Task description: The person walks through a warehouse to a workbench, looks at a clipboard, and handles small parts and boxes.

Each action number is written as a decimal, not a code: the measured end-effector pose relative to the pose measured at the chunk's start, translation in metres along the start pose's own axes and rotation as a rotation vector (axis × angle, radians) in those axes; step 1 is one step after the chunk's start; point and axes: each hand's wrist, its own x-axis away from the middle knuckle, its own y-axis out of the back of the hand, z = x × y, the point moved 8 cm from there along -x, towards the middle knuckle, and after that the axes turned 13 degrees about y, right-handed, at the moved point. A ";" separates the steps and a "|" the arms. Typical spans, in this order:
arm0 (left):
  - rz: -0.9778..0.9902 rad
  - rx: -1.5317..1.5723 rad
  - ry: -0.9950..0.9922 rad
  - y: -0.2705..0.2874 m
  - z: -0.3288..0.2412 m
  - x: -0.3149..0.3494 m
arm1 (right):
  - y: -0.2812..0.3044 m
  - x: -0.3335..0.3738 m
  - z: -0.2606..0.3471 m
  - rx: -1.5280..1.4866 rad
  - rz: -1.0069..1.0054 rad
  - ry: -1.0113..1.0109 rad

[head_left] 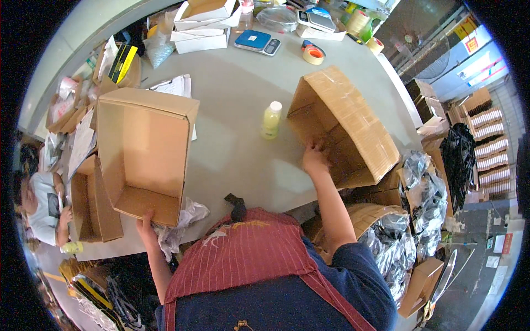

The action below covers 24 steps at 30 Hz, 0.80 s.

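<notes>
My left hand point(147, 228) grips the lower edge of an open cardboard box point(144, 198). That box is tipped so its hollow inside faces me at the left of the table. My right hand point(317, 158) is at the near edge of a second cardboard box point(353, 118), fingers curled at its opening. This one lies on its side, its tape-covered ribbed face turned up and to the right. Between the two boxes a small bottle point(271, 120) of yellowish liquid with a white cap stands upright. Crumpled clear plastic point(187, 215) lies beside my left hand.
At the back of the grey table point(232, 83) are a blue-topped scale point(258, 42), an orange tape roll point(313, 54) and stacked white boxes point(201, 27). A smaller box point(94, 204) sits far left, near another person point(44, 207). Bagged black items point(430, 193) are piled at right.
</notes>
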 end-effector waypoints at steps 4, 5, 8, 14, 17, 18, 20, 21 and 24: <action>-0.087 0.011 0.049 0.005 -0.009 0.018 | 0.010 -0.008 -0.015 -0.011 0.013 -0.095; -0.055 -0.018 0.038 0.004 -0.009 0.016 | 0.014 -0.009 -0.028 -0.042 -0.047 -0.154; -0.023 -0.032 0.027 -0.004 -0.018 0.021 | 0.004 -0.036 -0.071 -0.060 -0.080 -0.169; 0.077 0.005 -0.004 -0.014 -0.019 0.016 | 0.032 -0.019 -0.058 0.063 0.044 -0.070; 0.121 -0.031 -0.013 -0.023 -0.017 0.010 | 0.031 0.012 -0.033 -0.099 -0.015 0.030; 0.128 -0.041 -0.016 -0.029 -0.019 0.007 | 0.033 0.014 -0.025 -0.227 -0.226 0.187; 0.100 -0.099 -0.021 -0.048 -0.036 -0.006 | 0.037 0.025 -0.011 -0.437 -0.476 0.380; 0.066 -0.151 -0.024 -0.058 -0.046 -0.016 | 0.038 0.025 -0.007 -0.443 -0.477 0.378; 0.099 -0.341 -0.219 -0.104 -0.095 -0.049 | 0.046 0.020 -0.006 -0.486 -0.445 0.313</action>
